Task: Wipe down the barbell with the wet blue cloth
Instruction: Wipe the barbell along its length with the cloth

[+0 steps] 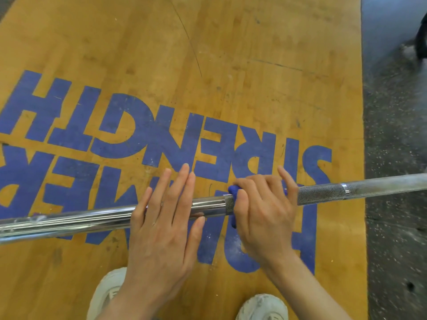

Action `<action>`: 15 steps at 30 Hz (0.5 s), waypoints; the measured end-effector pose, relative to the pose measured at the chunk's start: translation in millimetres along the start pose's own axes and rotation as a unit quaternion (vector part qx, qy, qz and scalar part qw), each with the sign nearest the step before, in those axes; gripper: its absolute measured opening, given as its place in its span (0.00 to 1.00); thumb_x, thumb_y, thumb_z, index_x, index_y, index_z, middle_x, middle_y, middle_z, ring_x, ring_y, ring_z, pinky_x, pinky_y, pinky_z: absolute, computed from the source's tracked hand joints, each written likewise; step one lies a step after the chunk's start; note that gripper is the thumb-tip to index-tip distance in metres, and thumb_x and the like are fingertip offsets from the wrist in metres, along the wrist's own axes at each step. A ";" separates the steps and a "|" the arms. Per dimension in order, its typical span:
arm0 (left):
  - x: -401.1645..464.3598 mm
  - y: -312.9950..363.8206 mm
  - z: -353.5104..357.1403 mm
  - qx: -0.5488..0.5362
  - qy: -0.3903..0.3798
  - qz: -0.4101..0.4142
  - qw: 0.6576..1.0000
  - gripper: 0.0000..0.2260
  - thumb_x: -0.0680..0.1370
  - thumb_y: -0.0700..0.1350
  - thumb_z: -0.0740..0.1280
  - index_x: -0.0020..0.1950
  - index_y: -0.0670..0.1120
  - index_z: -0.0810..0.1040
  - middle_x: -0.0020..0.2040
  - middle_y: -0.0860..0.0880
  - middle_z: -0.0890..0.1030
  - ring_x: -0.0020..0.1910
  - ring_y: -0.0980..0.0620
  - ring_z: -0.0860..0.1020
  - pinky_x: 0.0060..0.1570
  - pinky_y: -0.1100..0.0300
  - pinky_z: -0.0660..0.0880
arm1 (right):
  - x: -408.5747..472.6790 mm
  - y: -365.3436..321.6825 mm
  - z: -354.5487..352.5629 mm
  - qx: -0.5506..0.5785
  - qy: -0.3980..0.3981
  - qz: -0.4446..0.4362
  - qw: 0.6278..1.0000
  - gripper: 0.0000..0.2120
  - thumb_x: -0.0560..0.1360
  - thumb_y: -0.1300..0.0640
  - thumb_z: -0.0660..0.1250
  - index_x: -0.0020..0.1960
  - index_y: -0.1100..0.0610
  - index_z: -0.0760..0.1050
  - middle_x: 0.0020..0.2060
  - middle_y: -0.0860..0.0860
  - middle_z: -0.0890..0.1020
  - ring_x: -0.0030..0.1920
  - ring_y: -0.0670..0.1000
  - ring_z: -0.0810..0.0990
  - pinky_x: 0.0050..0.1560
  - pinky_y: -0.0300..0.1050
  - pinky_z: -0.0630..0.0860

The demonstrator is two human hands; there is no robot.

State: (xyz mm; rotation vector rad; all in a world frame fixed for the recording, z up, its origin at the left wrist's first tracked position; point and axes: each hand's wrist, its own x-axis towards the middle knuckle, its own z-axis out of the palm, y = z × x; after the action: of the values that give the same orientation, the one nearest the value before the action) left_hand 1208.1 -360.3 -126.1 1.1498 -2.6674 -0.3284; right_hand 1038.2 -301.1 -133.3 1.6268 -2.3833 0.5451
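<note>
— Wooden lifting platform underfoot, big blue letters painted on it, dark speckled rubber floor off to the right. Where's the bar?

— The barbell runs across in front of me, left to right, above the boards. My white shoes are just below it.

— And the hands?

— Close together on the shaft. The left hand lies flat on the smooth chrome part, fingers straight, steadying it. The right hand is curled round the bar with the blue cloth bunched underneath; only bits of blue show at its edges.

— Which stretch is it on?

— The rough, cross-hatched grip section, just right of the smooth part.

— Then I'd say keep the cloth wrapped fully round and twist as you slide, so the damp fabric gets into the grooves. Hold the bar firm with the flat hand so it doesn't roll.

— The far right end looks dull and chalky, so work that way, I reckon.
</note>
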 end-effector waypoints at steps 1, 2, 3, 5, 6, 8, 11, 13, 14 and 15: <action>-1.8 0.5 0.2 -0.002 0.000 -0.001 1.000 0.26 0.83 0.51 0.54 0.79 0.41 0.65 0.80 0.47 0.64 0.81 0.45 0.58 0.77 0.49 0.53 | -3.7 -5.4 2.9 0.003 0.000 -0.006 1.000 0.24 0.85 0.54 0.47 0.44 0.56 0.80 0.39 0.49 0.80 0.42 0.55 0.78 0.73 0.51 0.60; -3.4 0.6 0.4 -0.003 0.000 -0.001 1.000 0.26 0.83 0.51 0.54 0.79 0.41 0.65 0.80 0.47 0.64 0.81 0.45 0.58 0.77 0.49 0.53 | -5.6 -3.2 2.6 0.008 -0.002 -0.027 1.000 0.24 0.85 0.54 0.47 0.45 0.56 0.80 0.40 0.49 0.80 0.42 0.55 0.78 0.73 0.51 0.60; -4.6 0.8 0.5 -0.002 -0.001 0.001 1.000 0.26 0.83 0.51 0.54 0.79 0.42 0.65 0.80 0.48 0.64 0.81 0.46 0.58 0.77 0.49 0.53 | -6.6 5.7 -1.3 0.008 -0.006 -0.053 0.999 0.24 0.85 0.54 0.47 0.46 0.56 0.81 0.40 0.49 0.81 0.43 0.55 0.79 0.74 0.51 0.60; -6.2 2.0 0.1 -0.001 -0.004 0.003 1.000 0.26 0.83 0.51 0.55 0.79 0.43 0.66 0.80 0.49 0.64 0.81 0.46 0.58 0.77 0.49 0.53 | -9.1 25.2 -9.3 0.008 -0.005 -0.066 0.998 0.24 0.85 0.54 0.47 0.48 0.57 0.81 0.41 0.49 0.81 0.44 0.55 0.79 0.74 0.52 0.60; -6.6 2.6 0.3 -0.002 -0.003 0.003 1.000 0.26 0.83 0.51 0.56 0.79 0.43 0.66 0.80 0.49 0.64 0.81 0.46 0.59 0.77 0.49 0.53 | -9.6 25.0 -10.6 0.008 0.001 -0.045 0.999 0.22 0.85 0.55 0.48 0.47 0.57 0.80 0.41 0.49 0.81 0.44 0.56 0.79 0.73 0.53 0.61; -7.5 2.7 1.6 -0.002 -0.001 0.003 1.000 0.25 0.82 0.51 0.56 0.79 0.43 0.67 0.80 0.49 0.65 0.80 0.46 0.60 0.77 0.49 0.53 | -9.6 1.6 -4.3 0.005 0.011 0.010 1.000 0.17 0.83 0.55 0.55 0.45 0.57 0.80 0.40 0.49 0.81 0.44 0.55 0.78 0.72 0.53 0.64; -7.0 1.1 1.5 -0.004 0.003 0.001 1.000 0.25 0.83 0.51 0.56 0.78 0.44 0.68 0.79 0.49 0.66 0.80 0.46 0.60 0.77 0.50 0.53 | -7.9 -9.9 3.4 0.002 0.012 -0.024 1.000 0.15 0.82 0.53 0.58 0.44 0.56 0.80 0.39 0.49 0.81 0.43 0.54 0.79 0.70 0.52 0.66; -5.2 1.2 -0.2 -0.008 0.004 0.002 1.000 0.24 0.83 0.51 0.56 0.78 0.44 0.69 0.79 0.49 0.66 0.79 0.45 0.61 0.77 0.51 0.51 | -4.5 15.3 -5.1 -0.010 0.003 -0.059 0.998 0.19 0.85 0.52 0.54 0.45 0.56 0.80 0.39 0.48 0.81 0.43 0.55 0.80 0.71 0.53 0.65; -3.6 1.8 -1.0 -0.010 0.005 0.002 1.000 0.24 0.83 0.51 0.55 0.77 0.44 0.69 0.79 0.49 0.66 0.79 0.45 0.61 0.77 0.52 0.50 | -4.3 24.9 -8.8 -0.011 0.005 -0.047 0.999 0.21 0.86 0.51 0.52 0.45 0.56 0.80 0.39 0.48 0.81 0.43 0.55 0.80 0.71 0.53 0.64; -2.2 2.4 -1.1 -0.010 0.006 0.001 1.000 0.24 0.83 0.51 0.55 0.77 0.44 0.69 0.79 0.49 0.67 0.79 0.45 0.61 0.77 0.52 0.50 | -3.9 25.7 -10.0 -0.007 0.010 -0.022 1.000 0.22 0.86 0.51 0.51 0.44 0.56 0.80 0.38 0.48 0.81 0.42 0.55 0.79 0.71 0.53 0.64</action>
State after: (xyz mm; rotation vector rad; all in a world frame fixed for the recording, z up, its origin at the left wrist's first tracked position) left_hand 1208.3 -357.2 -124.6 1.1390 -2.6495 -0.3453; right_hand 1015.4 -285.3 -130.4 1.6552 -2.3275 0.5322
